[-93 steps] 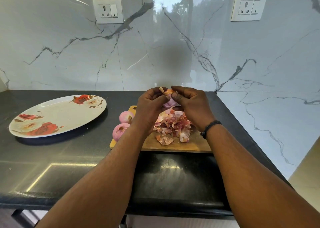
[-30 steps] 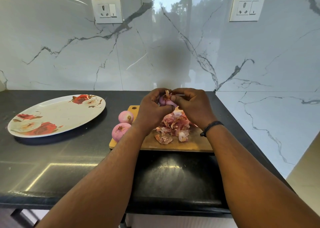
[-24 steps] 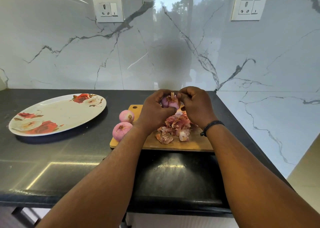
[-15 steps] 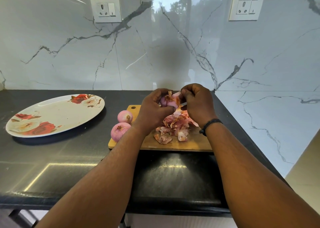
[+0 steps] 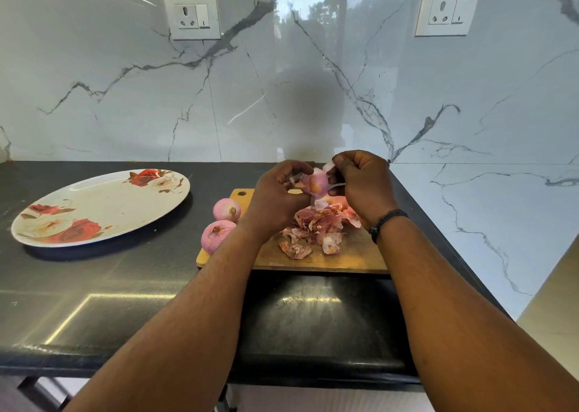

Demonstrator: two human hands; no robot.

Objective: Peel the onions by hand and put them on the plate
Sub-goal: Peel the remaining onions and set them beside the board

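The black worktop is running from the left frame edge to a right edge meeting the marble wall, with a broad bare stretch lying between its front lip and the things on it. The oval rose-patterned plate is sitting at the left, well apart from the wooden cutting board, whose left edge is nearing 2 peeled onions resting at its corner. A heap of onion skins is covering the board's middle, leaving its near strip bare. Above the heap, the left hand is cupping a partly peeled onion, fingers curled round it. The right hand is pinching a pale strip of skin at the onion's top, fingers curled.
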